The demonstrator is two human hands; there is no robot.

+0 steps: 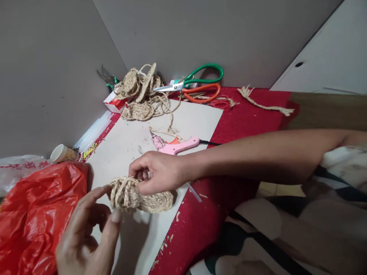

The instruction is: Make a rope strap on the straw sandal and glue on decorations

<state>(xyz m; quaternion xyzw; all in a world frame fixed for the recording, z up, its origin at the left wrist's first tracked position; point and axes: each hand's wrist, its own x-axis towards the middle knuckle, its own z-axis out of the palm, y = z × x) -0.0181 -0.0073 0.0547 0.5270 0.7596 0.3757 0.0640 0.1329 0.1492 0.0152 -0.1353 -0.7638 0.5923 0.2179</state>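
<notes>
A small straw slipper (157, 201) of braided cord is held just over the white board (183, 114), with crossing cords over its left end. My left hand (88, 229) has its index finger and thumb at that left end, on either side of it. From above, my right hand (160, 172) pinches the slipper's upper side near the middle with thumb and curled fingers. Just beyond my right hand lies a pink hot glue gun (186, 145), its nozzle smeared. My right fingertips are partly hidden.
Braided straw pieces (140, 86) are piled at the back, beside large scissors (197, 84) with green and orange handles. Pliers (107, 78), glue sticks (93, 131), a paper cup (61, 153) and a red plastic bag (43, 217) line the left. A frayed cord (265, 103) lies on the red cloth (237, 118).
</notes>
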